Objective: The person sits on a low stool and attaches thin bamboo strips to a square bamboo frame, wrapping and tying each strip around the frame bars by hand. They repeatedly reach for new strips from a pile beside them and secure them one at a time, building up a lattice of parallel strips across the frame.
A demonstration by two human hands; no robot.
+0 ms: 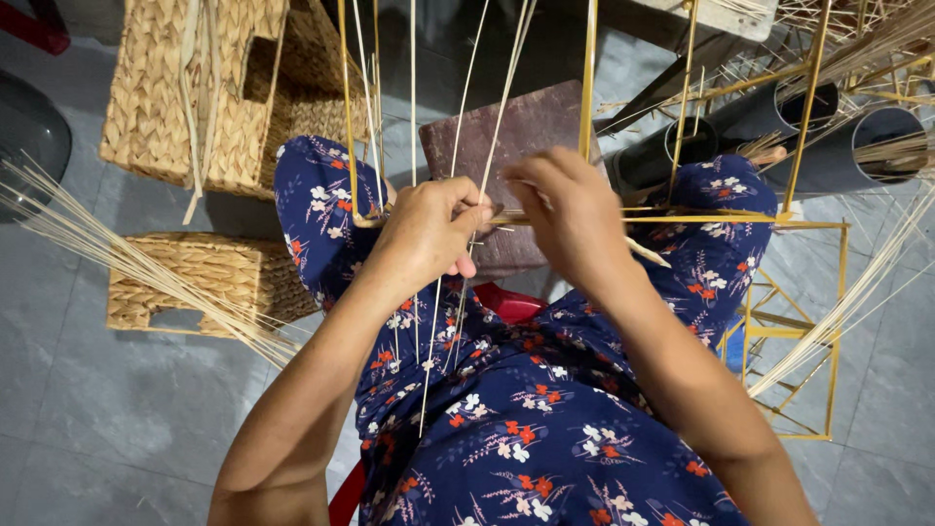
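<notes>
pale reed strands [458, 146] pinched by both hands: l hand [429, 229], r hand [570, 209]

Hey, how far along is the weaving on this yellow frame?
Early. Done: two finished woven baskets sit on the floor to the left. In hand: the left hand and right hand pinch thin pale strands at the top bar of the yellow wire frame on the lap. Left: the frame's sides show bare, with loose strands lying unused.

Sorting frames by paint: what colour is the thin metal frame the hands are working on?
Yellow: the thin metal wire frame shows best in the head view.
</notes>
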